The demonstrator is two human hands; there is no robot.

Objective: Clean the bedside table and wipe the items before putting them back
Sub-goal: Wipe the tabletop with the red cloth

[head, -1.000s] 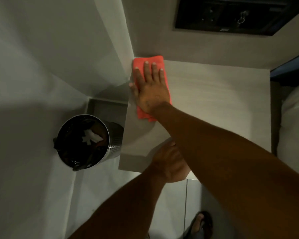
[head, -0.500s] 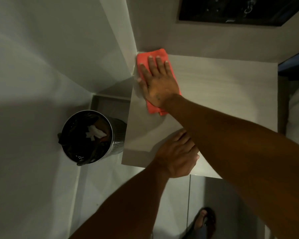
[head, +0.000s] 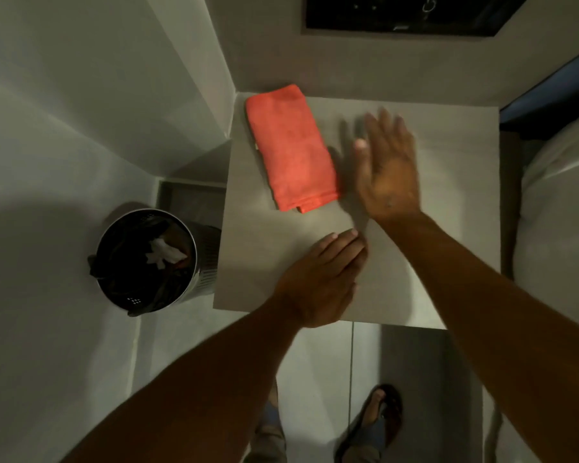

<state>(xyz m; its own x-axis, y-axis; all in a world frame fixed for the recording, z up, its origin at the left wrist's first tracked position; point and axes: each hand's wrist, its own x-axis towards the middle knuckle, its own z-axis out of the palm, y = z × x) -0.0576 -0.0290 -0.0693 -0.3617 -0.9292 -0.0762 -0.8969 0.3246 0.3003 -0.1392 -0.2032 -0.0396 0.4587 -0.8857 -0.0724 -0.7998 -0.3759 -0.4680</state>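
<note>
A folded orange-red cloth (head: 291, 148) lies by itself at the back left corner of the pale bedside table (head: 448, 202). My right hand (head: 386, 167) hovers just right of the cloth, fingers spread, blurred and holding nothing. My left hand (head: 320, 282) rests flat, palm down, on the table's front part near its front edge, holding nothing. No other items stand on the tabletop.
A round metal waste bin (head: 147, 259) with a dark liner and crumpled white paper stands on the floor left of the table. White bedding (head: 562, 212) lies to the right. A dark recessed panel (head: 401, 13) is in the wall behind. My sandalled feet (head: 378, 419) are below.
My right hand has lifted off the cloth and moved right, leaving the cloth lying at the back left corner. My left hand stays flat on the table's front.
</note>
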